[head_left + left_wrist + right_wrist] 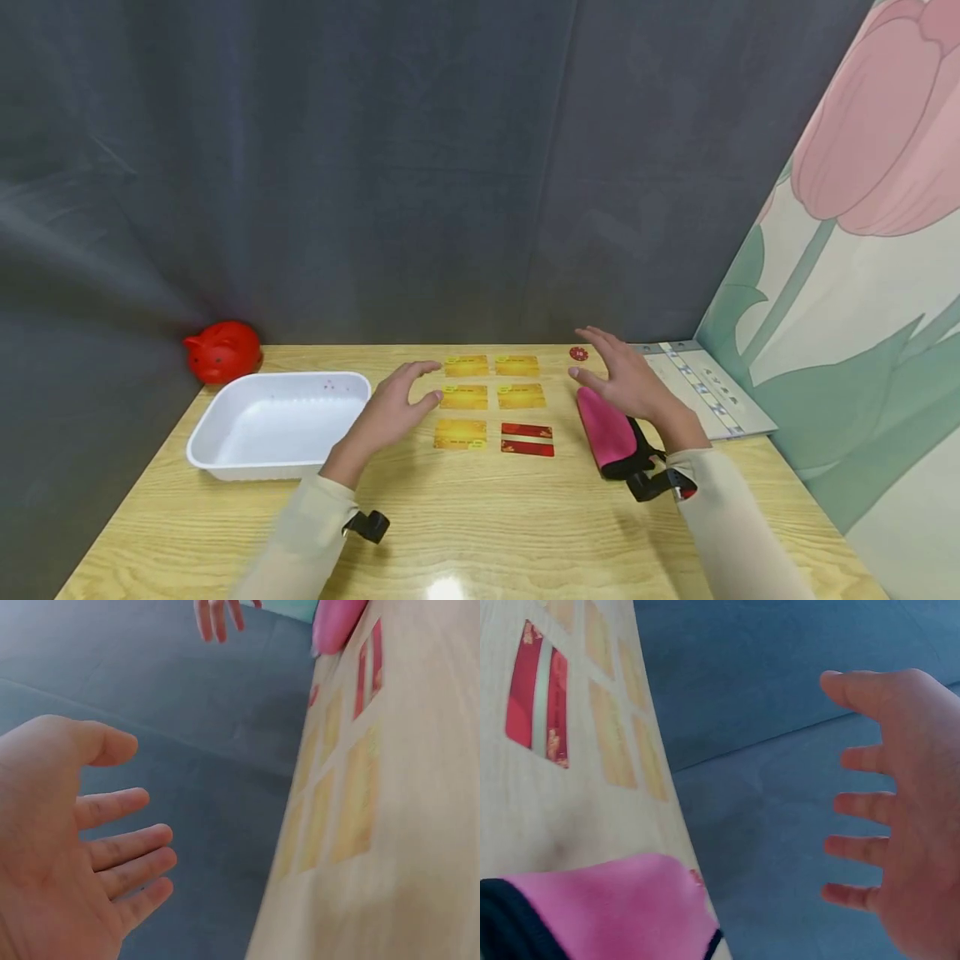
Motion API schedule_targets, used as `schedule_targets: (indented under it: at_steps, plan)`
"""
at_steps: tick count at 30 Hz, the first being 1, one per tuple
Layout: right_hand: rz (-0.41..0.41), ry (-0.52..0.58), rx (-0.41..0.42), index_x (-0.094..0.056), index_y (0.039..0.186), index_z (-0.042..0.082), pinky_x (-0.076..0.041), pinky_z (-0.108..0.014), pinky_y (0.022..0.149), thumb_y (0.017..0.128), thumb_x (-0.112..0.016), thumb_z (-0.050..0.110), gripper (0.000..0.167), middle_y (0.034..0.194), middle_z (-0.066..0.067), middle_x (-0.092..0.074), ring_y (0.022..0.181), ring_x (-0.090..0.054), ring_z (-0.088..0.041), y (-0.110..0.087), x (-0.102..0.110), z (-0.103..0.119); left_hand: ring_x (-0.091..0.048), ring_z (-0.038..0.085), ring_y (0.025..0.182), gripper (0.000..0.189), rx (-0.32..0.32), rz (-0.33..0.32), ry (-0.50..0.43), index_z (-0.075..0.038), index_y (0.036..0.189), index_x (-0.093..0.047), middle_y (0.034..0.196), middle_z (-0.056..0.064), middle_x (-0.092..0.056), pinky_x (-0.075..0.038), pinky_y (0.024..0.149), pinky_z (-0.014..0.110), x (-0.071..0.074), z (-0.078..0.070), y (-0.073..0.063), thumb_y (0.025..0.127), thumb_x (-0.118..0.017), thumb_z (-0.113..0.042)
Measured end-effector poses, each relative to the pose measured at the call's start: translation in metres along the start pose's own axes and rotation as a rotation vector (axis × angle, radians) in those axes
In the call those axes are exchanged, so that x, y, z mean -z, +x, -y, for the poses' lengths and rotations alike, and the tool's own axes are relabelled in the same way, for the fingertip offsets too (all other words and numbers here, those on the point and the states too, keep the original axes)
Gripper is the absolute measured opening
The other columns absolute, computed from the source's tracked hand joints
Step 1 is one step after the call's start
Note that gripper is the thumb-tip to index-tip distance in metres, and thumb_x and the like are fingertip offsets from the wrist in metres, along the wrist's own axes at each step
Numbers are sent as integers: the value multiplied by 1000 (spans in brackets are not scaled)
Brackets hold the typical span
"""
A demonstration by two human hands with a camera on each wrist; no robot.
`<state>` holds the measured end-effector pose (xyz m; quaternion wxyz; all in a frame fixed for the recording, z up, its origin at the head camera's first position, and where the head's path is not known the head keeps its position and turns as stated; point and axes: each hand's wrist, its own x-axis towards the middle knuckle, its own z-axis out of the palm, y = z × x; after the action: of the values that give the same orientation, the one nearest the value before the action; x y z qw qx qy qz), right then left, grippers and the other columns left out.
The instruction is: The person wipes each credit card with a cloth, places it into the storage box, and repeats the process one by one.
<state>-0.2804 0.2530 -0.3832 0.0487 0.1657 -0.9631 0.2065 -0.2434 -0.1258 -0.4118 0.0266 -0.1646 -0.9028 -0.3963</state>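
My left hand (395,406) hovers between the white tray and the cards, fingers spread and holding nothing. Over the pink and black pouch (603,429) my right hand (626,375) is raised, its fingers apart and also bare. Several yellow cards (466,366) lie flat in two columns on the table between the hands. One red card (527,439) with a pale stripe lies at the front right of that group. A small red chip (578,354) rests behind the pouch, near the right fingertips. Part of the pouch is hidden beneath the right wrist.
A white tray (279,417) stands on the left, with a red piggy bank (223,352) behind it. At the right back lies a flat white calendar-like board (697,387) against the flowered wall. A dark curtain (480,167) hangs along the table's back edge.
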Motion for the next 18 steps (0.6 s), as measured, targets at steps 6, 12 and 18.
schedule_targets:
  at_steps: [6,12,18]
  plan:
    - [-5,53,-21,-36,160,13,-25,-74,119,102,-57,49,71,166,-22,-32,152,-29,-48,-8,-13,-10,-53,33,137,45,4,-1,-99,-13,145,-58,148,9,-58,-45,114,55,-27,6,0,102,-64,-23]
    - [12,140,-50,-38,158,9,-27,-72,119,101,-62,43,70,163,-22,-37,151,-31,-48,-18,-28,-20,-55,33,133,42,54,2,-159,-10,142,-60,142,9,-62,-45,113,53,-50,17,-3,101,-65,-18]
    - [6,217,-49,-45,153,7,-31,-71,118,101,-66,29,61,159,-24,-42,148,-36,-49,-29,-44,-32,-58,35,130,41,67,-28,-148,-8,138,-62,137,11,-63,-49,109,54,-66,29,-5,98,-67,-12]
